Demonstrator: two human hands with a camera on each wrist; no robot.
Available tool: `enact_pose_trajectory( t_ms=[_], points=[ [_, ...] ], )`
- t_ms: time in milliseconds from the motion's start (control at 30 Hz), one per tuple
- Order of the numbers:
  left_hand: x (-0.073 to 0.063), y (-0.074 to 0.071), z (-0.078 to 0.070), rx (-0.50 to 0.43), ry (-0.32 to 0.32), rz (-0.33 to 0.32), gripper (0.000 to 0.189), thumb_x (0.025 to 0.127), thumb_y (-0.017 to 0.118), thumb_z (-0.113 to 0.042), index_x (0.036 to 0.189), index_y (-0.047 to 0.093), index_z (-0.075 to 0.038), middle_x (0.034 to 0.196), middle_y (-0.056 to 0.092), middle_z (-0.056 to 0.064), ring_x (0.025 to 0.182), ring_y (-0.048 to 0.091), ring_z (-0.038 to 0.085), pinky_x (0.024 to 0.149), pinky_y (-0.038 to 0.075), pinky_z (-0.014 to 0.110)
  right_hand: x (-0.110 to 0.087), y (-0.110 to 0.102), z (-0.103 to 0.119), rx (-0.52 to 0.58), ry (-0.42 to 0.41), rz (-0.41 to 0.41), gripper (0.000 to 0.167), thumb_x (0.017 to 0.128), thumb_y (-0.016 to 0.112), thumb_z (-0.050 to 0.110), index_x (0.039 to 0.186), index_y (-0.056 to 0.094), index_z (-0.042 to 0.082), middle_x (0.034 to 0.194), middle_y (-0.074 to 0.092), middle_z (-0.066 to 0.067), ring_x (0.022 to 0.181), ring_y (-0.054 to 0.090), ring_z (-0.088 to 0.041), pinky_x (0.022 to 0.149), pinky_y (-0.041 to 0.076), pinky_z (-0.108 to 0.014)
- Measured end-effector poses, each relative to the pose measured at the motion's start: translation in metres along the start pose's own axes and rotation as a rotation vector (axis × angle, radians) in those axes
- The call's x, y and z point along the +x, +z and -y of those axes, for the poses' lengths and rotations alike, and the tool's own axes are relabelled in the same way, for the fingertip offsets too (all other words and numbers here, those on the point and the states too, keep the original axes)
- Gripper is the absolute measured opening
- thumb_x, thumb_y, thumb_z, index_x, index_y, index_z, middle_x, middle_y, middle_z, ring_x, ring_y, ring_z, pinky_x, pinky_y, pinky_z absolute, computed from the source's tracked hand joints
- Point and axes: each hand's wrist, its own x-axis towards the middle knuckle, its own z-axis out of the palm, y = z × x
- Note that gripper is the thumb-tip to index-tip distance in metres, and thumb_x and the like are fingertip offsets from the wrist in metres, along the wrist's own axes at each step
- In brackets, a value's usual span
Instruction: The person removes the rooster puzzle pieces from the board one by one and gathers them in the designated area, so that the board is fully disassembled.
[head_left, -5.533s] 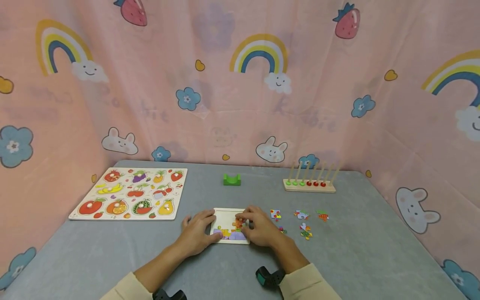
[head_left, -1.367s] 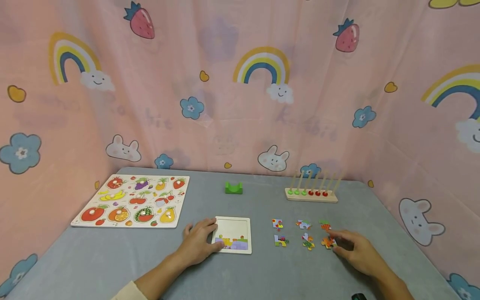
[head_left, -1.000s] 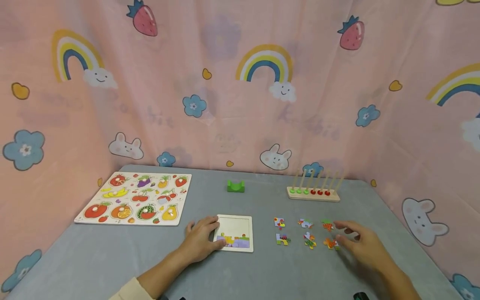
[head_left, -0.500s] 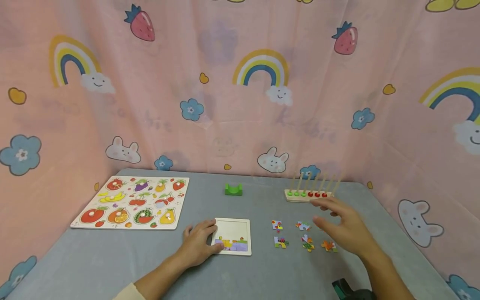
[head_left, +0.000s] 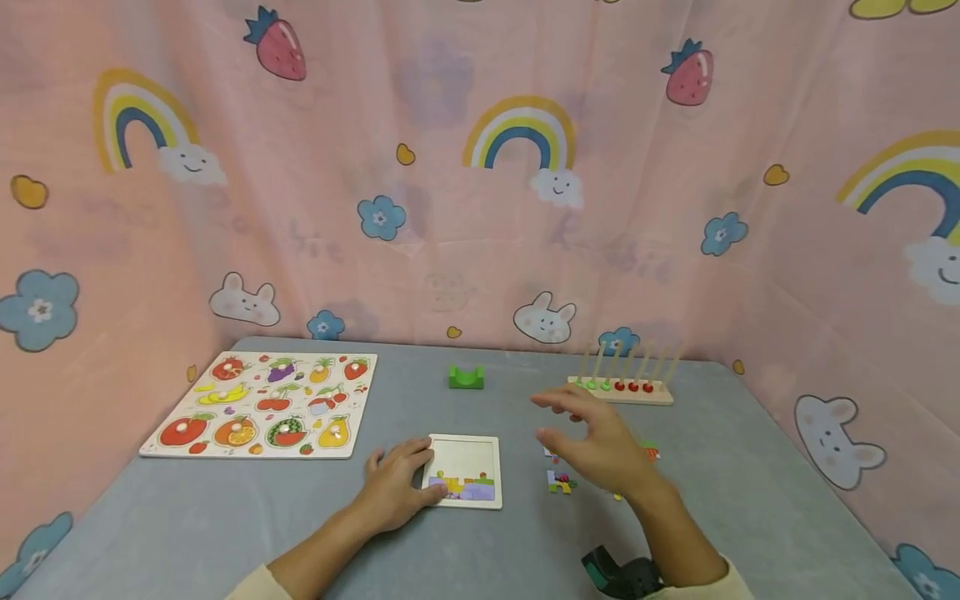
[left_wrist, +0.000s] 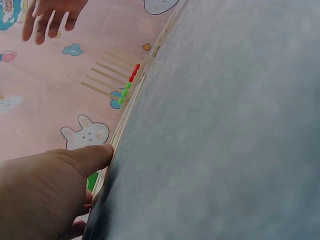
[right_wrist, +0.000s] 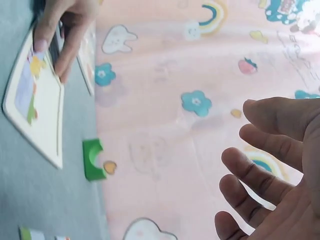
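While the left hand (head_left: 393,492) is gripping the left side of the puzzle tray (head_left: 465,457), its thumb lying over the near left corner, the right hand (head_left: 600,446) is hovering above the worktop (head_left: 750,500) with its fingers spread apart and gently bent. Purple, yellow and green pieces (head_left: 477,492) are filling the near strip of the tray, and bare wood is showing beyond them. Loose pieces (head_left: 558,482) are lying to the right of the tray, the right hand partly hiding them from the head camera. Beyond the tray, a green block (head_left: 467,381) is standing; a peg stand (head_left: 633,398) with green and red beads is occupying the far right, and a fruit board (head_left: 255,417) is lying at the left. Behind everything, a pink curtain (head_left: 465,237) is hanging.
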Motion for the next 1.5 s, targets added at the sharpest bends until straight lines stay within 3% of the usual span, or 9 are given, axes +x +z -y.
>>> enact_pose_trajectory(
  t_ms=[467, 700, 1067, 1400, 1500],
  points=[
    [0.001, 0.000, -0.001, 0.007, -0.025, 0.011, 0.057, 0.080, 0.079, -0.029, 0.123, 0.063, 0.005, 0.136, 0.053, 0.014, 0.131, 0.040, 0.034, 0.098, 0.011, 0.067, 0.027, 0.067, 0.008, 0.076, -0.065, 0.066, 0.037, 0.084, 0.074, 0.011, 0.120, 0.068, 0.008, 0.114, 0.063, -0.002, 0.098, 0.054, -0.019, 0.079, 0.044, -0.041],
    [0.002, 0.001, 0.000, 0.008, -0.022, 0.012, 0.057, 0.080, 0.079, -0.029, 0.123, 0.063, 0.005, 0.136, 0.053, 0.013, 0.130, 0.041, 0.033, 0.098, 0.011, 0.067, 0.029, 0.093, 0.003, 0.123, -0.041, 0.110, 0.035, 0.086, 0.071, 0.012, 0.120, 0.067, 0.006, 0.113, 0.063, -0.005, 0.100, 0.055, -0.029, 0.079, 0.045, -0.050],
    [0.000, -0.001, 0.001, -0.004, 0.000, 0.004, 0.057, 0.080, 0.079, -0.030, 0.122, 0.063, 0.005, 0.135, 0.054, 0.015, 0.129, 0.042, 0.034, 0.097, 0.012, 0.069, 0.027, 0.122, -0.015, 0.166, 0.025, 0.160, 0.033, 0.086, 0.065, 0.007, 0.119, 0.068, 0.004, 0.112, 0.063, -0.005, 0.099, 0.054, -0.029, 0.078, 0.044, -0.045],
    [0.001, -0.005, 0.000, 0.015, 0.006, -0.005, 0.059, 0.076, 0.081, -0.035, 0.121, 0.066, 0.000, 0.132, 0.056, 0.014, 0.127, 0.045, 0.032, 0.095, 0.016, 0.070, 0.020, 0.137, -0.023, 0.135, 0.072, 0.241, 0.037, 0.084, 0.065, 0.006, 0.120, 0.067, 0.003, 0.106, 0.061, -0.008, 0.098, 0.051, -0.027, 0.081, 0.042, -0.038],
    [0.002, -0.005, 0.000, 0.023, 0.007, -0.002, 0.060, 0.076, 0.082, -0.037, 0.121, 0.066, -0.001, 0.132, 0.056, 0.013, 0.127, 0.045, 0.032, 0.095, 0.017, 0.069, 0.018, 0.138, -0.025, 0.098, 0.051, 0.247, 0.038, 0.081, 0.064, 0.005, 0.119, 0.067, 0.003, 0.104, 0.061, -0.008, 0.097, 0.051, -0.026, 0.081, 0.042, -0.038]
  ],
)
